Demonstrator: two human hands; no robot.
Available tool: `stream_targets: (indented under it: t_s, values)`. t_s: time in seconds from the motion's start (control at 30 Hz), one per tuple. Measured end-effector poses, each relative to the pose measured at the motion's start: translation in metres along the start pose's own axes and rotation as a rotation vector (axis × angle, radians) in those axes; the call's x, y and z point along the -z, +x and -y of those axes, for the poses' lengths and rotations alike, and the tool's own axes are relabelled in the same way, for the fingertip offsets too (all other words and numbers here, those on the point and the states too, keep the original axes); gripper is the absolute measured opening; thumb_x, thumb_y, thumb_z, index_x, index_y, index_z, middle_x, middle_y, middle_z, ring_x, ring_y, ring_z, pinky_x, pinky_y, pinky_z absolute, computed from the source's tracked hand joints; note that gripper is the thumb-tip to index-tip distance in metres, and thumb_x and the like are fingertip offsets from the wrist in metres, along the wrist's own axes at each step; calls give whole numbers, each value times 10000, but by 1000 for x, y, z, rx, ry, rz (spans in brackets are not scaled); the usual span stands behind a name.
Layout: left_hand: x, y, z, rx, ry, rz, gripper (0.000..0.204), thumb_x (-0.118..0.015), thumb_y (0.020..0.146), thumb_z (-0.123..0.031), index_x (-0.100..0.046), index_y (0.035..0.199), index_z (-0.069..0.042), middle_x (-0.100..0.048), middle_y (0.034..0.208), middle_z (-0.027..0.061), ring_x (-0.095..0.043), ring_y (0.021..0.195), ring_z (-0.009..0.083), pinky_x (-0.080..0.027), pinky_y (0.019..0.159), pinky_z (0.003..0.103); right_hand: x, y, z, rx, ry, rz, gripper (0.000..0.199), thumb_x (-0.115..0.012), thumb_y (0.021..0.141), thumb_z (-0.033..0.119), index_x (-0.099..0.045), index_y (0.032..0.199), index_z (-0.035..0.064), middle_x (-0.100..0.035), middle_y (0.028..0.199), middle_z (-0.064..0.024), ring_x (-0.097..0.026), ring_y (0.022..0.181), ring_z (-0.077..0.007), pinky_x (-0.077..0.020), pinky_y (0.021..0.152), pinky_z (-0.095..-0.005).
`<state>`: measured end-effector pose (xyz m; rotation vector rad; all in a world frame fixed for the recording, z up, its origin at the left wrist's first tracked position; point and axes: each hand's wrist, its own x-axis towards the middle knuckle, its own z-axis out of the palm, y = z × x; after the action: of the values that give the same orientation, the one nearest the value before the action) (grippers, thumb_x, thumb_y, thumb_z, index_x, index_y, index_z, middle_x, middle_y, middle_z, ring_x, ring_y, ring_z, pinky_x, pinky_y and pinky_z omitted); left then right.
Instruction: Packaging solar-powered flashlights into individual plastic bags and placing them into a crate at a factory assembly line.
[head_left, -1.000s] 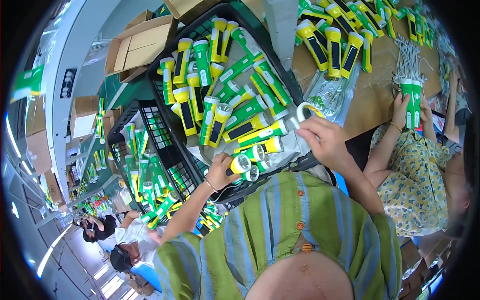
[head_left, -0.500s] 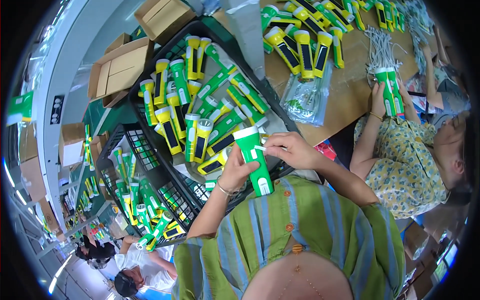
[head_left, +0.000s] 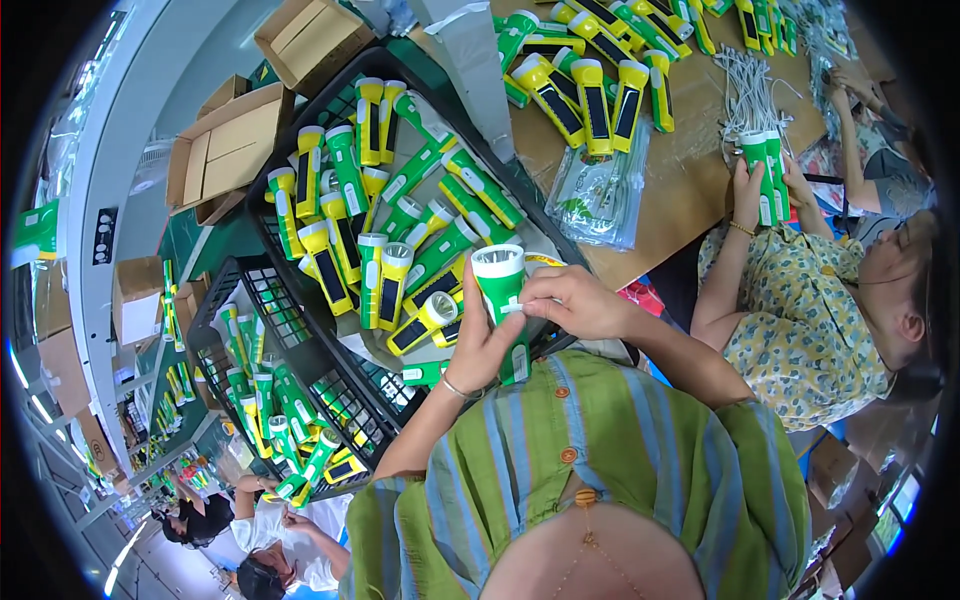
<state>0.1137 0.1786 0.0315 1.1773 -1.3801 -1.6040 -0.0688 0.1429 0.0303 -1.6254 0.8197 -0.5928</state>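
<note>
Both hands grasp one green torch [head_left: 503, 300] at centre frame: left hand [head_left: 478, 345] below, right hand [head_left: 570, 302] beside. Black crate [head_left: 300, 130] of torches upper left. Since before, the torch stands more upright.

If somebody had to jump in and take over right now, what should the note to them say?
Left hand: wrapped around the body of a green flashlight, held upright with its lens end up.
Right hand: fingers pinching the side of the same flashlight, near its middle.
Things: a black crate just ahead holds a heap of green and yellow flashlights. More lie on the brown table, beside clear plastic bags and white cords.
Another person on the right holds two green flashlights.
Done: one flashlight is out of the crate and in hand.
Left: the many flashlights in the crate.
</note>
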Motion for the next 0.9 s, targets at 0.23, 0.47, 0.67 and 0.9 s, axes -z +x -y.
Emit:
stream_targets:
  t_s: [0.23, 0.47, 0.67, 0.9]
  values:
    - [-8, -2, 1, -219, 307, -237, 581, -503, 859, -57, -198, 1335, 73, -459, 1208, 191, -481, 1100, 245, -377, 922, 320, -8, 0, 14, -59, -397, -209, 204, -595, 797, 221, -605, 776, 19, -574, 740, -176, -578, 715, -357, -454, 614, -437]
    - [2, 10, 0, -142, 180, -100, 588, -604, 815, -62, -284, 1297, 46, -524, 1135, 162, -523, 1035, 200, -413, 878, 301, 1, 1, 14, -128, -468, -194, 241, -604, 787, 225, -611, 737, -11, -592, 755, -204, -581, 716, -375, -452, 633, -463]
    - [-9, 51, -25, -77, 131, -98, 568, -652, 679, -38, -374, 1170, 26, -587, 1038, 134, -579, 945, 174, -464, 804, 291, 46, -11, 9, 41, -306, -149, 173, -591, 801, 156, -611, 906, 20, -603, 757, -140, -594, 706, -282, -466, 629, -371]
    - [-68, 206, -17, 6, 630, -174, 565, -689, 587, -229, -444, 1007, 59, -594, 910, 243, -596, 844, 390, -482, 726, 409, 104, -1, -52, -17, -369, -642, 115, -585, 790, 141, -586, 782, 26, -574, 713, -191, -565, 681, -372, -447, 602, -415]
